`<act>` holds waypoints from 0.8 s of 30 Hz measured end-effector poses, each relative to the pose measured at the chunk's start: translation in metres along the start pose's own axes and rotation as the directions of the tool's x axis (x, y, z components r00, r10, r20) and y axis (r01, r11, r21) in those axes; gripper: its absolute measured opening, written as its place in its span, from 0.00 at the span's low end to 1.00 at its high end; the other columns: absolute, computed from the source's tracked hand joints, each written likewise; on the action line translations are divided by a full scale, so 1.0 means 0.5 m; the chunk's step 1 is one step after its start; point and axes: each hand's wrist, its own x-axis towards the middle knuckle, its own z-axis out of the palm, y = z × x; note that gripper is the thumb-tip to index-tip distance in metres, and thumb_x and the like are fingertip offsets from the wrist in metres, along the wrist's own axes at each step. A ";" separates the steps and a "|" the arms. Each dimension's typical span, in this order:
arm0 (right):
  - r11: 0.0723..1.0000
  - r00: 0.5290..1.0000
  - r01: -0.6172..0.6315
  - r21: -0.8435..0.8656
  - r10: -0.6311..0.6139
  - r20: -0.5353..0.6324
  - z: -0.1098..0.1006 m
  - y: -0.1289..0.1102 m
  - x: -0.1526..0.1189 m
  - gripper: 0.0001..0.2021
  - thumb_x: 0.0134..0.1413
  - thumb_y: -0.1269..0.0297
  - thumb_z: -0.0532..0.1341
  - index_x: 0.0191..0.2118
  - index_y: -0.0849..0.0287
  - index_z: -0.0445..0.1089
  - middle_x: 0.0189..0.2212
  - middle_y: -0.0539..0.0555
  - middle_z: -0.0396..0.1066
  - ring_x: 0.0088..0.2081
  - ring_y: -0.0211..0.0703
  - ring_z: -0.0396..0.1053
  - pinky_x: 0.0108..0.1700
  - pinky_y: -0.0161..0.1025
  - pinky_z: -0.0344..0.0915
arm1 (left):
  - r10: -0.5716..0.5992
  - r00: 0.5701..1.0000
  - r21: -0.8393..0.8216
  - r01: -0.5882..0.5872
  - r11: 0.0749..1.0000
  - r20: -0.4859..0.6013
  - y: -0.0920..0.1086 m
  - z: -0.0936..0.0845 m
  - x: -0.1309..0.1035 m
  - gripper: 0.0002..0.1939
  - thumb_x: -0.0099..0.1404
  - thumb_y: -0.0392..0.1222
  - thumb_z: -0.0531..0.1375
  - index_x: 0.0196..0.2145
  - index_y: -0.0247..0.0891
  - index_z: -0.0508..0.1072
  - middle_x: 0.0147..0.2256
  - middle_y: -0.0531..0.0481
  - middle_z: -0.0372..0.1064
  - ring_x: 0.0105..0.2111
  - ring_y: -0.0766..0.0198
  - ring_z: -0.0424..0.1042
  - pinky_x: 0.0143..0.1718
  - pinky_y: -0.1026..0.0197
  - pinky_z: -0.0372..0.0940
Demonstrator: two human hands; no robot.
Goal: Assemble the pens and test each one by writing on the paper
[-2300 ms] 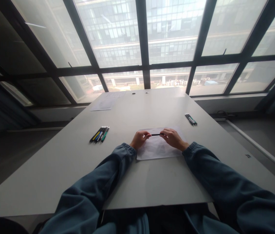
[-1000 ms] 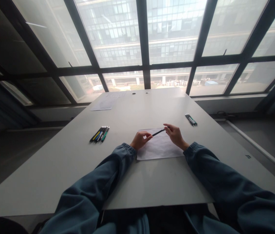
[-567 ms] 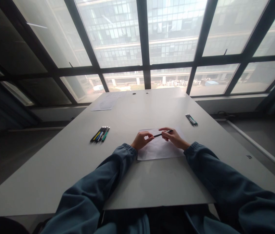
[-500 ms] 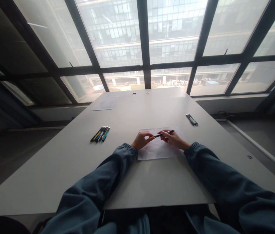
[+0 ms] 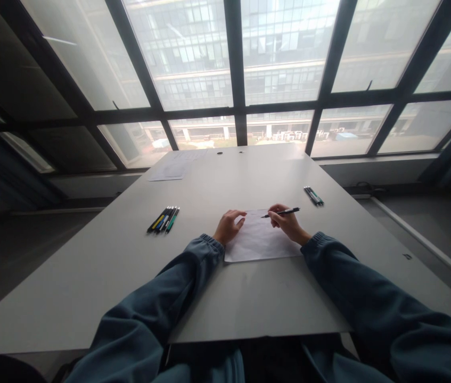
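Note:
A sheet of white paper [image 5: 263,242] lies on the white table in front of me. My left hand [image 5: 228,227] rests at its left edge, thumb and fingers apart, holding nothing. Over the sheet's upper right part, my right hand [image 5: 286,222] grips a black pen [image 5: 289,211] between thumb and fingers. The pen's tip points left, close above or on the paper; contact is too small to tell.
Several pens [image 5: 163,220] lie side by side on the table [image 5: 209,303] at the left. A smaller group of pens [image 5: 313,196] is at the right. More paper sheets [image 5: 169,171] lie at the far left, before tall windows.
My left hand has let go of the pen and its fingers have opened. My right hand has shifted slightly right and turned the pen into a writing-style grip.

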 end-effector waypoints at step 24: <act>0.955 0.992 -0.033 -0.294 0.067 0.106 0.018 0.024 -0.011 0.12 0.51 0.55 0.64 0.28 0.58 0.66 0.17 0.48 0.70 0.16 0.37 0.67 0.18 0.31 0.60 | 0.116 0.945 0.097 -0.153 0.984 0.307 -0.006 0.006 -0.002 0.20 0.66 0.50 0.60 0.53 0.42 0.75 0.58 0.43 0.66 0.60 0.49 0.63 0.63 0.47 0.57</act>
